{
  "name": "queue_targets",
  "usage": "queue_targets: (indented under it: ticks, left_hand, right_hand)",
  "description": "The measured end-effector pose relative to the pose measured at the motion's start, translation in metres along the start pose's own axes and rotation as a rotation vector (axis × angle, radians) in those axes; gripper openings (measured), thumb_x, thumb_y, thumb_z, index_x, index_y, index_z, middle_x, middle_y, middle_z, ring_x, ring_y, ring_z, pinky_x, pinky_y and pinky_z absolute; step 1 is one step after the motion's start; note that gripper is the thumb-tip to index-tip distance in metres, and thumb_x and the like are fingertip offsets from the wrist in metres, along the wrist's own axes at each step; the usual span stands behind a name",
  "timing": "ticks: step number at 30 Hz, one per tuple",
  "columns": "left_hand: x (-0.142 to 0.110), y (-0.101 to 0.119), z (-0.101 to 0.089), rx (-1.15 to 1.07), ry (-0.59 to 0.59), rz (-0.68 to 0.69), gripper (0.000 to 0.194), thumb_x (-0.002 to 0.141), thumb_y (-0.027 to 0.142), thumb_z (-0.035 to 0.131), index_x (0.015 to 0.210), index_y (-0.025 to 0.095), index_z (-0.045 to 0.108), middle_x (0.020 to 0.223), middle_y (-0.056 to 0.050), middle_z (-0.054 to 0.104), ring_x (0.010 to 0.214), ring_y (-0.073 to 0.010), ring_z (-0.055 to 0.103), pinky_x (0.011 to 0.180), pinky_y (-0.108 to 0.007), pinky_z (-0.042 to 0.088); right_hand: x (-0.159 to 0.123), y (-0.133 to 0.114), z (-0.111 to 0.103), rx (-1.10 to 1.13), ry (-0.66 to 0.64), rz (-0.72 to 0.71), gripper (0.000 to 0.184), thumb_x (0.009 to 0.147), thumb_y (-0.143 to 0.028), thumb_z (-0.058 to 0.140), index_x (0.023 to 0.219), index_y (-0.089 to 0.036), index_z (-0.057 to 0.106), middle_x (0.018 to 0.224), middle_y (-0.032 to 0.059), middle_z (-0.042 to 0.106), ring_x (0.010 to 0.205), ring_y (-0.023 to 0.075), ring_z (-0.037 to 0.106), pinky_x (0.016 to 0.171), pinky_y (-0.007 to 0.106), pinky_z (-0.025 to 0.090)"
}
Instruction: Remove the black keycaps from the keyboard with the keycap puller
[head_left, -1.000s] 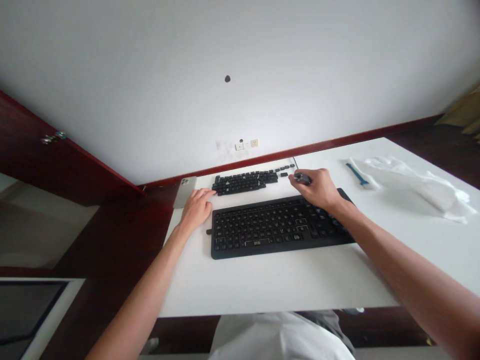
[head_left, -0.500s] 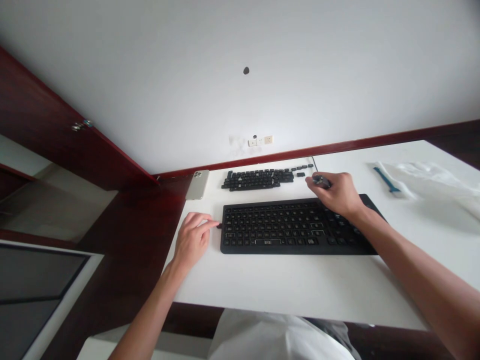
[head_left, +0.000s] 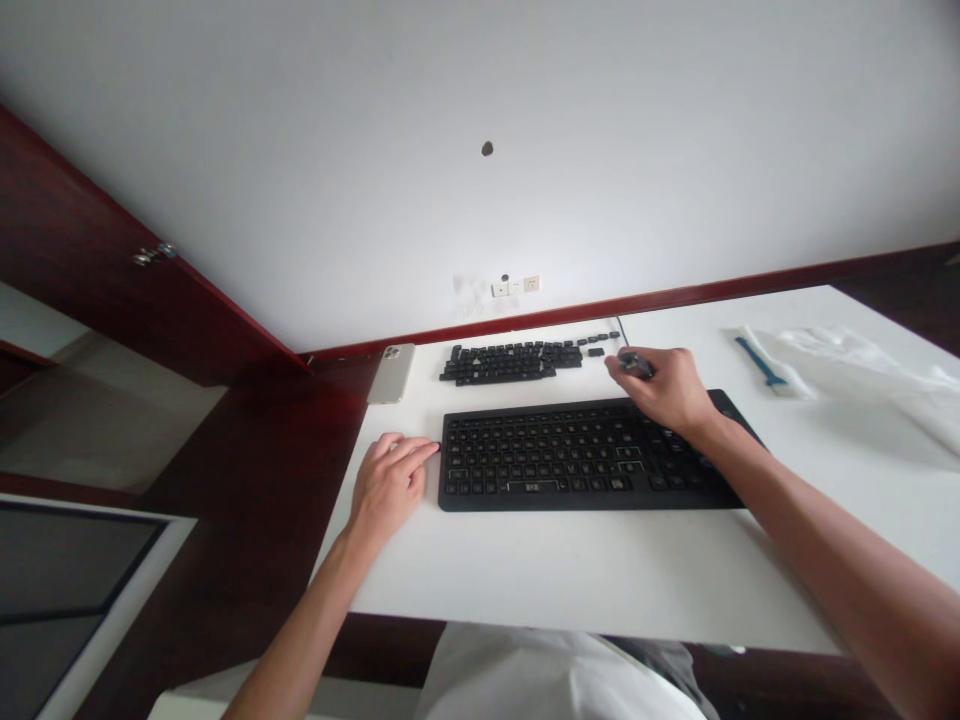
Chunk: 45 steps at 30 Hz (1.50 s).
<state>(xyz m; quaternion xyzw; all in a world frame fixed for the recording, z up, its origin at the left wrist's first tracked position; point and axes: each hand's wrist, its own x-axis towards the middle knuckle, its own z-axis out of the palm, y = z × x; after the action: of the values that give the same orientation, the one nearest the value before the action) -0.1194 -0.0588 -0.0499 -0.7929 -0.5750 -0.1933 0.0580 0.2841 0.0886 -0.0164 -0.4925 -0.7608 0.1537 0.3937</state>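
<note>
A black keyboard [head_left: 540, 455] lies on the white table, its many key positions showing small light centres. My left hand [head_left: 388, 485] rests at the keyboard's left edge. Its fingers are stretched out, and the fingertips cover most of a small black piece there. Over the upper right part of the keyboard, my right hand [head_left: 671, 390] is closed around a dark, shiny handheld tool [head_left: 636, 366]. The tool's working end is hidden. Behind the keyboard lie rows of loose black keycaps [head_left: 510, 362], with several more spread out to their right.
A phone [head_left: 391, 374] lies face down at the table's left edge. On the right are a blue brush [head_left: 761, 362] and a crumpled clear plastic bag [head_left: 862, 370]. A thin dark cable [head_left: 622, 330] runs off the back edge. Wall sockets [head_left: 516, 287] sit beyond the table.
My left fingers have come down over the small black piece beside the keyboard, which showed at the fingertips before. My right hand keeps its hold on the tool. The view has shifted slightly.
</note>
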Motion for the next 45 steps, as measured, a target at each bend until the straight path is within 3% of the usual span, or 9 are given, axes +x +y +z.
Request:
queue_targets:
  ticks: [8,17,31,37,42,45]
  left_hand:
    - [0.057,-0.044,0.012,0.015,0.008,-0.001,0.049,0.086,0.003,0.05,0.115,0.027,0.082,0.117,0.0,0.079,0.103,-0.0263,0.061,0.098,-0.043,0.056]
    - [0.1,-0.045,0.032,0.044,-0.001,0.053,0.05,0.085,0.001,0.05,0.117,0.023,0.081,0.118,-0.002,0.078,0.105,-0.0273,0.06,0.099,-0.043,0.054]
    - [0.103,-0.035,0.034,0.046,-0.021,0.048,0.054,0.087,0.002,0.047,0.128,0.021,0.076,0.13,-0.002,0.074,0.112,-0.0263,0.059,0.106,-0.042,0.052]
    - [0.101,-0.032,0.03,0.004,0.085,0.017,0.056,0.089,0.002,0.044,0.134,0.02,0.072,0.129,-0.005,0.07,0.113,-0.0259,0.059,0.108,-0.041,0.05]
    - [0.096,-0.027,0.023,-0.128,0.116,0.012,0.04,0.099,0.017,0.048,0.131,0.024,0.072,0.122,-0.007,0.07,0.116,-0.0252,0.061,0.108,-0.043,0.051]
    - [0.092,-0.009,0.018,-0.185,0.019,0.081,0.041,0.104,0.032,0.051,0.141,0.024,0.065,0.136,-0.008,0.065,0.128,-0.0262,0.057,0.115,-0.047,0.046]
  right_hand:
    - [0.001,-0.002,-0.003,-0.008,0.007,-0.003,0.04,0.092,-0.039,0.058,0.061,-0.02,0.041,0.055,-0.0007,0.037,0.057,0.0139,0.03,0.054,0.031,0.028]
    - [0.001,-0.004,-0.005,-0.012,0.0,-0.002,0.039,0.092,-0.04,0.056,0.062,-0.021,0.04,0.056,-0.0023,0.034,0.061,0.0152,0.025,0.055,0.031,0.029]
    - [0.002,-0.005,-0.006,-0.02,0.024,0.0,0.04,0.09,-0.038,0.058,0.06,-0.019,0.04,0.056,-0.0037,0.03,0.062,0.0134,0.024,0.055,0.028,0.027]
    - [0.002,-0.004,-0.007,-0.017,0.025,-0.001,0.039,0.09,-0.037,0.059,0.061,-0.019,0.043,0.056,-0.0041,0.032,0.061,0.0129,0.024,0.055,0.028,0.027]
    - [0.004,-0.003,-0.012,-0.024,0.048,0.011,0.037,0.091,-0.038,0.059,0.062,-0.018,0.046,0.056,-0.0038,0.033,0.058,0.011,0.028,0.055,0.028,0.026]
    - [0.006,-0.003,-0.015,-0.02,0.08,0.024,0.037,0.091,-0.037,0.058,0.062,-0.018,0.044,0.057,-0.0038,0.031,0.058,0.0108,0.027,0.055,0.028,0.025]
